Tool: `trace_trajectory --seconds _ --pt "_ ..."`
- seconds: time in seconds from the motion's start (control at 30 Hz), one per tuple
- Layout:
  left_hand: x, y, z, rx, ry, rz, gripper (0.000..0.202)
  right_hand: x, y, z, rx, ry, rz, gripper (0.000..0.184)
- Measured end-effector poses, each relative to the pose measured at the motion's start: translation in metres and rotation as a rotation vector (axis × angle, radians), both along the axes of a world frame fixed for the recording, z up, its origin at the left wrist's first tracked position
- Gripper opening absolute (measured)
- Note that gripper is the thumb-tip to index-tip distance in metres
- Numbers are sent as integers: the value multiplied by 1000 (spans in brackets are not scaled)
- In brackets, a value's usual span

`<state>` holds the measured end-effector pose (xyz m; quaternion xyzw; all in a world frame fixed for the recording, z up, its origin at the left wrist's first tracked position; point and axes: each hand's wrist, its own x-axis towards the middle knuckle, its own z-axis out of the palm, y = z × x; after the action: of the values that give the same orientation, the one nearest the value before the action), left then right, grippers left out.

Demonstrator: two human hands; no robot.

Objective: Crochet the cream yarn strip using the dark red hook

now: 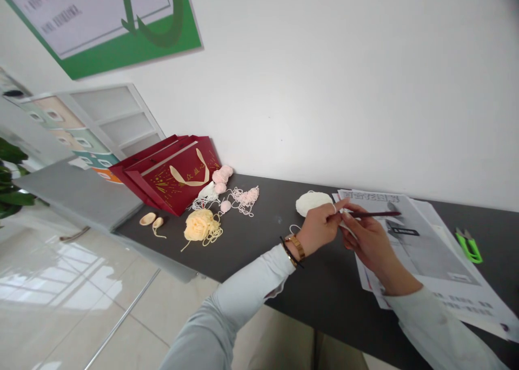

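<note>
– How is the crochet hook (377, 214) held?
– Pinched in the right hand (371, 244), over printed sheets (436, 256); left hand (320, 229) curled beside the white yarn ball (310, 201), grip unclear
– Even tension should be kept

On the top sheet (425, 262) by the table's (259, 245) back edge, we read the heading (371, 197), apparently 百合花图解. On the red bag (162, 189) near its left end, we make out 众益心; the poster's (121, 57) print is too blurred.
</note>
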<state>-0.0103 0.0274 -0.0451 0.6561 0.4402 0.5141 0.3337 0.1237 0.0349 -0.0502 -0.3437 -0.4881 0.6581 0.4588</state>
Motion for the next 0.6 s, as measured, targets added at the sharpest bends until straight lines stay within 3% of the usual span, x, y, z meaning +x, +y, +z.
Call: trace_trajectory --seconds 0.23,0.5,0.6 --pt "6 12 -13 -217 -184 -48 33 6 4 -11 66 -29 -83 43" --pt "3 24 -5 -337 -187 -262 47 13 4 -15 53 8 -113 41" --pt "4 24 -7 -323 -206 -268 50 14 6 -18 21 27 -90 46"
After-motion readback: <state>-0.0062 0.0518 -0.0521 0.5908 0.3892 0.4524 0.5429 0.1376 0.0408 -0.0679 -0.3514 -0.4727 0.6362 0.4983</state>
